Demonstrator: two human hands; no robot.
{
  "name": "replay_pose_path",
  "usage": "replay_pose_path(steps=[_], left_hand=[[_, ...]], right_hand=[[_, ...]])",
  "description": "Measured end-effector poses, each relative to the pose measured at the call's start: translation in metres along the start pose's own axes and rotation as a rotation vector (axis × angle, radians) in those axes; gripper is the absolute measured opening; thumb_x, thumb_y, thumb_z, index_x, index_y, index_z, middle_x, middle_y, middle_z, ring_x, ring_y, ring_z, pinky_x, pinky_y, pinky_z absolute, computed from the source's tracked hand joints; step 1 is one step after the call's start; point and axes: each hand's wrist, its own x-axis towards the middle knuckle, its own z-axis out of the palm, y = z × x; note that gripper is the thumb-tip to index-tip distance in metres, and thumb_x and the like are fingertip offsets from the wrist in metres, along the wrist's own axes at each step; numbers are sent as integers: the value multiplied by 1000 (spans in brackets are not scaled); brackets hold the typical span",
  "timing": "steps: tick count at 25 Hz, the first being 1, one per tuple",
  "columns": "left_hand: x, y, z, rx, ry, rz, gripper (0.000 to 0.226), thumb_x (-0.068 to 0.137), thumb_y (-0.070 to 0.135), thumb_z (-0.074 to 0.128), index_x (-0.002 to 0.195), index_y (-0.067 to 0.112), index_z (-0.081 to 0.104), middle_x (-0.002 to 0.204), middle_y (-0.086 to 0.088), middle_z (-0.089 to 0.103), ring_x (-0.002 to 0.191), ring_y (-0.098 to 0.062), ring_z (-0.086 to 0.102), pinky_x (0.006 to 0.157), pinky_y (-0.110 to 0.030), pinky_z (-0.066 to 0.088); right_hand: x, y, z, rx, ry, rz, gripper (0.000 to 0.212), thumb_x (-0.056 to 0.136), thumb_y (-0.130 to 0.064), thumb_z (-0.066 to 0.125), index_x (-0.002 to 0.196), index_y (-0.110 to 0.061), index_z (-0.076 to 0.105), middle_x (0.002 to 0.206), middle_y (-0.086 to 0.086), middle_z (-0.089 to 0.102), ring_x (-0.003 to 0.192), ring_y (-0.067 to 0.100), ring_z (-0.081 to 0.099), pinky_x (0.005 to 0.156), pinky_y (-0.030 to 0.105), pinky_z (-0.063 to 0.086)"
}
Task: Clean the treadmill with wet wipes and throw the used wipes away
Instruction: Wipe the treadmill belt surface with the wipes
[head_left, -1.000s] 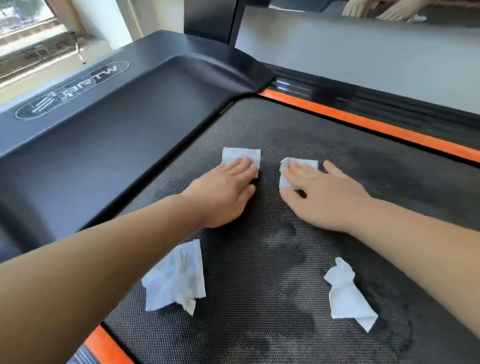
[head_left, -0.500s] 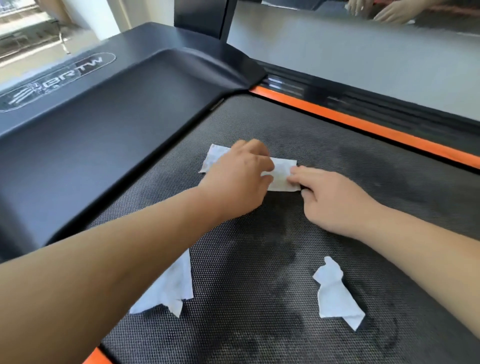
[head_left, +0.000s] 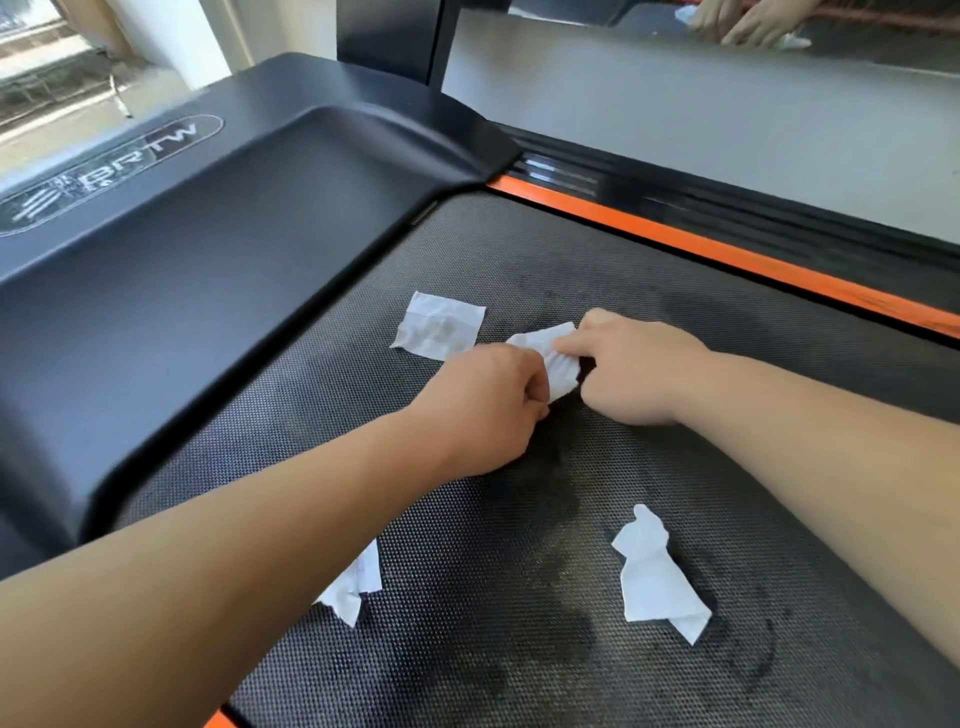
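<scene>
- The treadmill belt (head_left: 519, 665), a dark woven surface with darker smeared patches, fills the near part of the head view. A bit of orange edging (head_left: 221, 719) shows at the bottom edge.
- Two bare forearms reach forward over the belt from the near corners.
- The left crumpled wipe (head_left: 356, 590) lies on the belt, partly hidden under the left forearm.
- The right crumpled wipe (head_left: 654, 577) lies on the belt well apart from it, just beside the right forearm and on a dark patch.
- Farther on, near the middle of the belt, the left grip (head_left: 488, 405) has its fingers curled and pinches the near end of the bunched wipe (head_left: 556, 358).
- The right grip (head_left: 634, 369) is curled round the other end of the same wipe, so both hold it just above or on the belt; which one cannot be told.
- Just beyond the left grip, the flat wipe (head_left: 441, 332) lies spread on the belt, untouched and faintly soiled.
- Behind it rises the black motor cover (head_left: 208, 249) with an oval logo (head_left: 109, 171).
- An orange stripe (head_left: 727, 254) runs along the belt's far side.
- At the top, a mirror (head_left: 753, 23) reflects two hands.
</scene>
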Motion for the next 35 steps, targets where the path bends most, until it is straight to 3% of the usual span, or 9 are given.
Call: replay_pose_path(steps=[5, 9, 12, 17, 20, 23, 25, 30, 35], left_hand=[[-27, -4, -12, 225, 43, 364, 2, 91, 21, 59, 92, 21, 61, 94, 6, 59, 87, -22, 57, 78, -38, 48], [-36, -8, -12, 177, 101, 325, 12, 97, 17, 54, 106, 21, 59, 92, 6, 60, 80, -21, 60, 70, -43, 52], [-28, -14, -12, 27, 220, 130, 31, 95, 14, 55, 125, 18, 64, 101, 6, 62, 87, -11, 58, 83, -34, 51], [-27, -16, -33, -250, 372, -15, 18, 86, 13, 59, 87, 24, 73, 87, 10, 64, 80, -8, 61, 73, -27, 49], [-33, -10, -32, -388, 313, -82, 20, 91, 8, 60, 83, 24, 70, 63, 14, 60, 53, -3, 49, 53, -19, 37], [-32, -6, -31, -433, 370, -70, 19, 93, 6, 58, 87, 21, 70, 68, 4, 67, 53, -3, 50, 54, -18, 41], [-26, -6, -36, -552, 446, -88, 19, 95, 5, 56, 91, 17, 70, 76, -2, 73, 66, -12, 67, 66, -32, 57], [-12, 2, -42, -732, 538, -177, 14, 98, 9, 55, 97, 14, 68, 76, -5, 70, 62, -18, 68, 70, -45, 62], [-4, 7, -41, -850, 534, -231, 13, 97, 14, 57, 92, 17, 68, 87, -10, 73, 79, -31, 71, 69, -59, 61]], right_hand=[[3, 3, 3, 31, 20, 8, 43, 91, -20, 42, 128, -37, 59, 123, -12, 46, 103, 25, 55, 87, 47, 52], [1, 2, 0, 77, 52, 21, 46, 91, -23, 45, 133, -41, 54, 129, -12, 46, 104, 27, 53, 88, 45, 50], [-4, 1, 5, 35, 96, -36, 46, 90, -46, 52, 136, -51, 49, 141, -16, 42, 117, 28, 54, 97, 44, 47], [-8, -7, 14, -56, 130, -17, 68, 78, -85, 51, 138, -52, 50, 139, -16, 43, 122, 23, 54, 92, 41, 48], [-2, -17, 17, 8, 243, 34, 57, 81, -86, 42, 116, -48, 65, 115, -10, 53, 109, 26, 58, 80, 38, 45], [1, -18, 13, 170, 288, 12, 39, 86, -72, 52, 82, -37, 68, 95, -14, 56, 94, 21, 59, 74, 35, 42], [0, -14, 12, 246, 282, -10, 26, 87, -55, 60, 77, -32, 64, 90, -15, 59, 91, 16, 60, 73, 34, 43], [-10, 0, 19, 433, 322, -33, 13, 82, -32, 73, 83, -32, 60, 82, -13, 66, 80, 8, 61, 72, 35, 51], [-29, 27, -1, 722, 113, 79, 49, 79, -1, 78, 118, -28, 65, 72, -1, 76, 64, 13, 70, 67, 30, 53]])
